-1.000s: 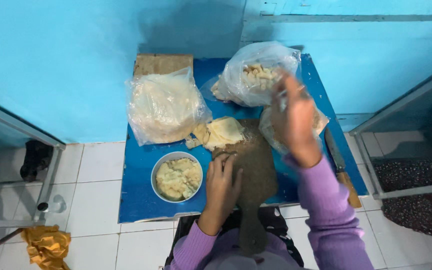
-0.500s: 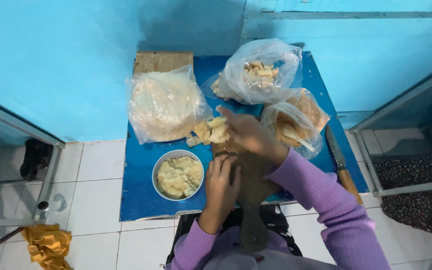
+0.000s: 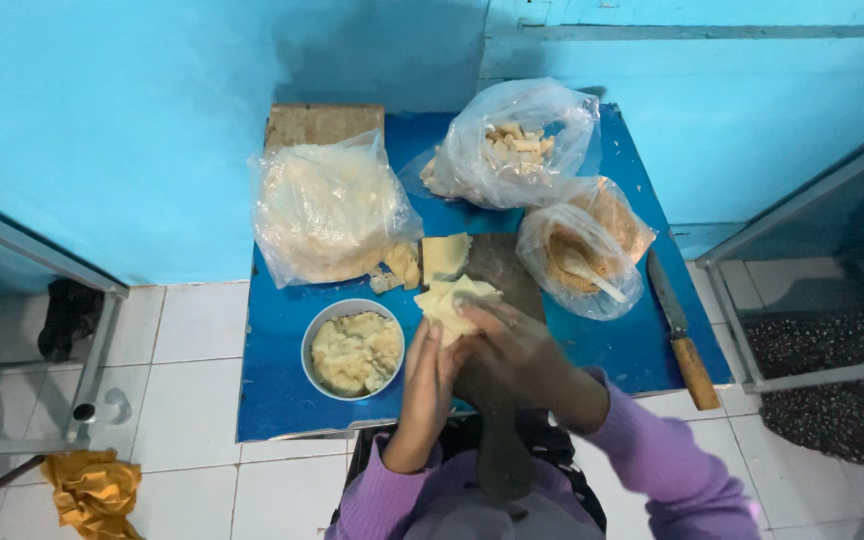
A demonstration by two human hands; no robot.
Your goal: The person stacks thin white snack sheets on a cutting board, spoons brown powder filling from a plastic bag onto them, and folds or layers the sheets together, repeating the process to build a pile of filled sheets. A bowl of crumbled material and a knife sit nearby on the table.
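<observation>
Both hands meet over the dark board (image 3: 497,265) in the head view: the right hand (image 3: 517,350), back from the bags a second ago, now folds the pale dough sheet (image 3: 452,300) with the left hand (image 3: 430,365), fingers closed on it, beside the filling bowl (image 3: 354,350).

Inventory by count: three clear plastic bags, namely one bag of flat wrappers (image 3: 327,210), one bag of pale chunks (image 3: 517,145) and one bag of brown filling (image 3: 587,250) containing one spoon (image 3: 590,277). One bowl (image 3: 353,349). One knife (image 3: 682,332). One dark board (image 3: 497,262). One blue bench (image 3: 282,390). Two hands: left (image 3: 426,365), right (image 3: 514,352), together holding one wrapper (image 3: 455,305).
</observation>
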